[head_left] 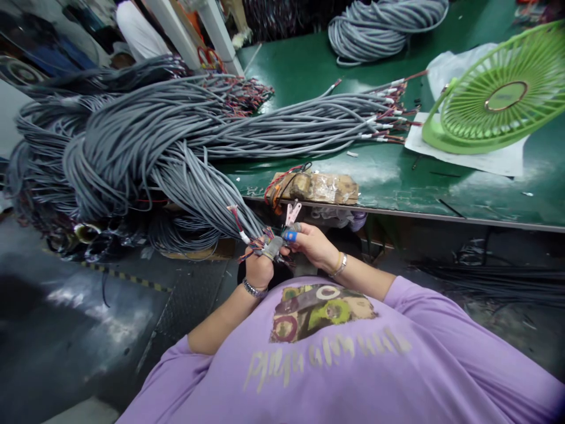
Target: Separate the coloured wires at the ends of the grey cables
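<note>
My left hand (259, 268) is closed around the stripped ends of a bunch of grey cables (216, 191), in front of the table edge. Thin coloured wires (243, 257) fan out from that fist, and its thumb has a grey covering. My right hand (315, 246) meets it from the right with fingers pinched together, a blue wrap on one of them. What lies in that pinch is too small to make out. Just above the right fingertips a pale pink clip (292, 213) sticks up; whether it touches the fingers I cannot tell.
A taped wooden block (329, 187) with wires lies at the front edge of the green table (379, 176). Behind it stretch more grey cables (300, 126). A green fan (503, 97) stands right, a cable coil (384, 29) at the back. A person's white sleeve (139, 32) shows upper left.
</note>
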`<state>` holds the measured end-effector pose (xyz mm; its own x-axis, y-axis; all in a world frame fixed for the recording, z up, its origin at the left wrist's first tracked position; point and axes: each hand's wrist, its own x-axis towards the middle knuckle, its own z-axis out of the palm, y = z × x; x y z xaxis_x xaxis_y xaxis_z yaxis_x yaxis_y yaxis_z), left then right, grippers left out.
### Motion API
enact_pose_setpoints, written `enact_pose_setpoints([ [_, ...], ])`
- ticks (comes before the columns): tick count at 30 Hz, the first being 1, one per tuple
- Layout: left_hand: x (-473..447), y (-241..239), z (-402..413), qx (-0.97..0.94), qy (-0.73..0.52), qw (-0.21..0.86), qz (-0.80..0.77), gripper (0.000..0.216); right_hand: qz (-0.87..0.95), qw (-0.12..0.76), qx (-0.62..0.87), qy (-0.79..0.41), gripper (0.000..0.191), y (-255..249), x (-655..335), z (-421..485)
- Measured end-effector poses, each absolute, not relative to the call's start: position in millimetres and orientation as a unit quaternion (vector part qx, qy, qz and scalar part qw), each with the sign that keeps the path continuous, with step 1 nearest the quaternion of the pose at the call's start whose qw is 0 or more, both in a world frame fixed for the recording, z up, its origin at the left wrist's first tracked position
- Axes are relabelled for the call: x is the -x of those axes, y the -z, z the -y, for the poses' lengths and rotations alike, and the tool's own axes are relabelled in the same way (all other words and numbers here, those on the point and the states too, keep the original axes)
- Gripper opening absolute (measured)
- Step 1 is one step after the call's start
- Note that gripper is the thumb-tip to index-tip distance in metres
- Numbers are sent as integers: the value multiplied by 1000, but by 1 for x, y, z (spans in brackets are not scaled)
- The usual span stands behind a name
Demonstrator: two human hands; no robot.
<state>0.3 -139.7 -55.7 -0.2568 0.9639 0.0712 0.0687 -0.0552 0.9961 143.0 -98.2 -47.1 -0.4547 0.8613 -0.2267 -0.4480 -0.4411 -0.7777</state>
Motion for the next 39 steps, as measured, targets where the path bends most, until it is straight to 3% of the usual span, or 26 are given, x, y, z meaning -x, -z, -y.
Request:
enact_pose_setpoints([
  [15,1,54,141,-453,-559,434,-542,33,309,378,288,-824,41,51,-142,90],
  [22,6,47,141,-463,-537,484,-512,34,218,280,243,-903,30,59,-141,80],
  [29,6,48,145,-481,-516,447,-550,29,218,342,237,-883,32,54,-143,83],
  [35,-5,43,144,-448,-571,446,-524,23,163,343,260,-888,28,66,-156,82],
  [39,-7,44,142,-439,-587,441,-518,24,217,332,233,-888,34,63,-163,86],
])
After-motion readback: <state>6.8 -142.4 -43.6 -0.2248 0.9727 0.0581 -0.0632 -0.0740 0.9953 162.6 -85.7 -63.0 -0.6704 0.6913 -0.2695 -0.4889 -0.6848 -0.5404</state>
